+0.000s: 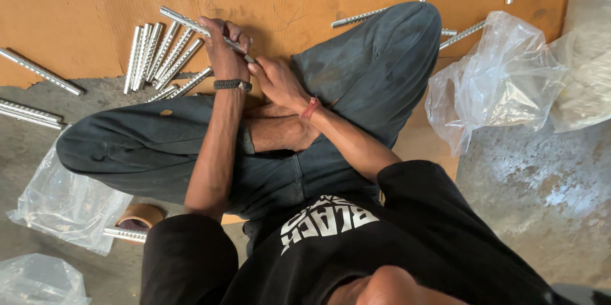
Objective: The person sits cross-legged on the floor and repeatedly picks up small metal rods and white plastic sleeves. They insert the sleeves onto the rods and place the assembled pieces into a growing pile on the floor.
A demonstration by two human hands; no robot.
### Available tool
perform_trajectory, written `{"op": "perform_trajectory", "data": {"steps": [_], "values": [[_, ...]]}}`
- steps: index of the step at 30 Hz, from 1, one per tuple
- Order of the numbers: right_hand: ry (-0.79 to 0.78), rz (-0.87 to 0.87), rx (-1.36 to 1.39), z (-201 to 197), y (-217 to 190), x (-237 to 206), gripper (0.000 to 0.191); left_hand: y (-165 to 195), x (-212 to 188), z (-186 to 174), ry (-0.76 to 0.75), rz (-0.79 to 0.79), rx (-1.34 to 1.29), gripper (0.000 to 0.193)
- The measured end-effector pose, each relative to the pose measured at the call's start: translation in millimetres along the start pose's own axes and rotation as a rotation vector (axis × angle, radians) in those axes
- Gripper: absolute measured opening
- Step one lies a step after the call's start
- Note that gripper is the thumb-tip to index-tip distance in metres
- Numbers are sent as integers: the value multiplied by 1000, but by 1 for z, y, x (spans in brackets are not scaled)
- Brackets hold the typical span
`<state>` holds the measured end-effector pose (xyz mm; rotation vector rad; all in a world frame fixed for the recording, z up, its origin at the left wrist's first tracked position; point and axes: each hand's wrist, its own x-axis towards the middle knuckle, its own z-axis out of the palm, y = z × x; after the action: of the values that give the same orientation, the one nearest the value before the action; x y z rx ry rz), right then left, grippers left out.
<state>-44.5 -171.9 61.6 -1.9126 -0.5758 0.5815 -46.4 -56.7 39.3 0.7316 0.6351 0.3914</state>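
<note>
A: In the head view, what is in hand?

B: One ribbed metal rod (203,30), upper left of centre. The left hand (223,47) is closed around its middle, and the right hand (277,79) pinches its lower end just beside. It looks like a rod being checked or fitted at the tip; the next move would seem to need a steady grip and fine finger work at that end.

A: And around them?

B: A row of finished rods (159,53) lies on the cardboard sheet (76,6) at upper left, touching each other. Clear plastic bags (503,82) sit at right. The person's crossed knees crowd the space under the hands.
</note>
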Motion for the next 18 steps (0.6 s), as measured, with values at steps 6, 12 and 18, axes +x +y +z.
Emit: {"op": "perform_trajectory", "data": {"steps": [6, 12, 18], "values": [[36, 19, -15, -1, 0, 0, 28, -9, 0, -7, -32, -76, -131, 38], [28, -28, -211, -6, 1, 2, 23, -4, -7, 4, -98, -118, -91, 37], [-79, 14, 44, -1, 27, 4, 27, -11, -10, 1, -239, -193, 74, 37]]}}
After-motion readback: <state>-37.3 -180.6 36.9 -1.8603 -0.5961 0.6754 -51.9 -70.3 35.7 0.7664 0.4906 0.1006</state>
